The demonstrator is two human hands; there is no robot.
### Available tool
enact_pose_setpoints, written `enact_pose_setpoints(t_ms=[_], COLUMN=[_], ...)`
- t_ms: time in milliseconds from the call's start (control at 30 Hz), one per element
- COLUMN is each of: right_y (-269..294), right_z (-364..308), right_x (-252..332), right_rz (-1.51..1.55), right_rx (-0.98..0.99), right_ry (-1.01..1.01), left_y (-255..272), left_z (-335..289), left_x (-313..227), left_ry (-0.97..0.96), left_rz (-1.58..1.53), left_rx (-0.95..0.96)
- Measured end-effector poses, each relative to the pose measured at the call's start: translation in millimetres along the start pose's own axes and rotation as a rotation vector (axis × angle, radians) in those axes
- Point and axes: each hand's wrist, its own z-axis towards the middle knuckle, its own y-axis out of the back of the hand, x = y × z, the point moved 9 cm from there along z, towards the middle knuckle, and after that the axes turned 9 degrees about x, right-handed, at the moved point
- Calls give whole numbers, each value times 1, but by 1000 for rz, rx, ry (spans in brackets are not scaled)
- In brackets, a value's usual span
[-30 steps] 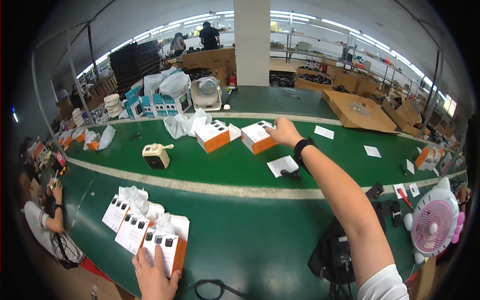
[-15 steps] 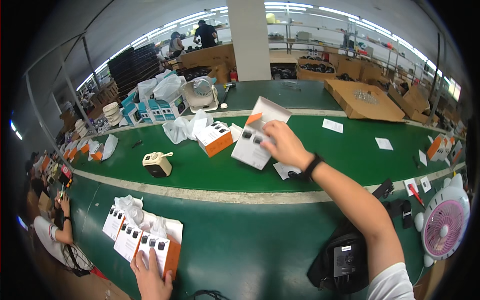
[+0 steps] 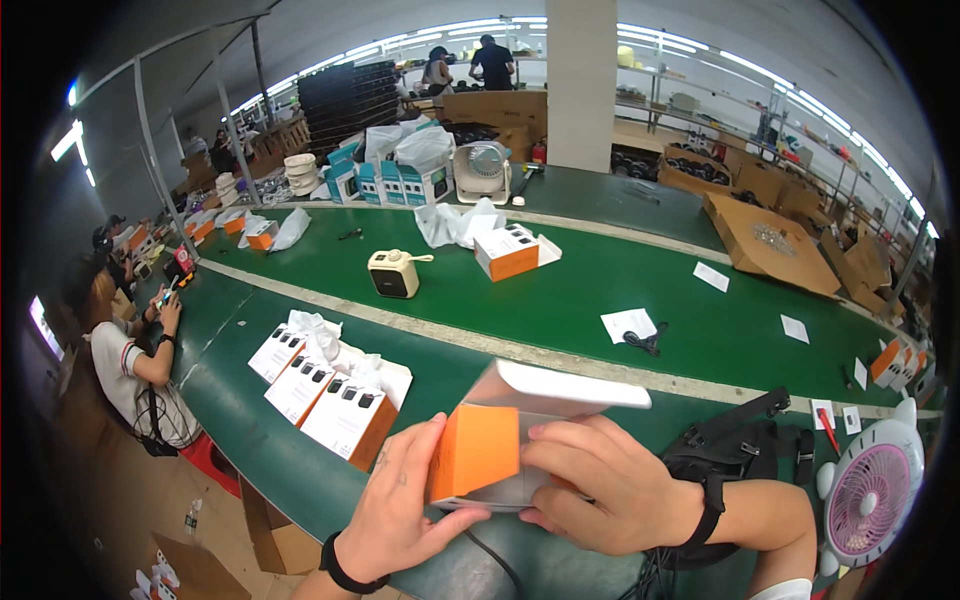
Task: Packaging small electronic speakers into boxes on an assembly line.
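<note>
In front of me a white-and-orange carton (image 3: 478,452) is tilted, its pale lid (image 3: 570,388) raised. My left hand (image 3: 400,500) grips its orange end, fingers up one side and thumb along the lower edge. At the open side, my right hand (image 3: 615,485) has its fingers curled over the carton's edge; whether they also hold something inside is hidden. Several similar cartons (image 3: 345,420), stuffed with white plastic bags (image 3: 315,335), stand in a row on the bench to the left of my hands.
On the green belt lie a cream speaker (image 3: 393,275), another orange-sided carton (image 3: 510,260), paper leaflets (image 3: 620,325) and a black cable (image 3: 645,342). A pink-and-white fan (image 3: 868,490) and a black bag (image 3: 725,440) are at the right. A co-worker (image 3: 135,370) sits at the far left.
My right hand has brought the carton from over the belt to the near bench. My left hand has left the row of cartons and now grips this carton. The view has shifted.
</note>
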Motion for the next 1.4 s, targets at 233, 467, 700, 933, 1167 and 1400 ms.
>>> enact_pose_setpoints(t_ms=[233,467,700,933,1167,1400], right_y=[-44,-80,-148,-221,-225,-193], right_z=[-1,-19,-36,-42,-41,55], right_x=[-99,-301,-460,-479,-411,-462], right_rz=[215,264,224,291,595,87], right_rx=[252,347,258,1,467,173], right_ry=[-384,-931,-1178,-1210,-1089,-919], left_y=[-16,-38,-24,-2,11,1], left_z=[-40,-69,-158,-160,-151,-161], left_x=[112,47,105,226,255,261], left_ry=[630,403,648,495,563,494], left_rz=[-272,235,-17,254,232,288], left_rx=[49,428,845,464,393,415])
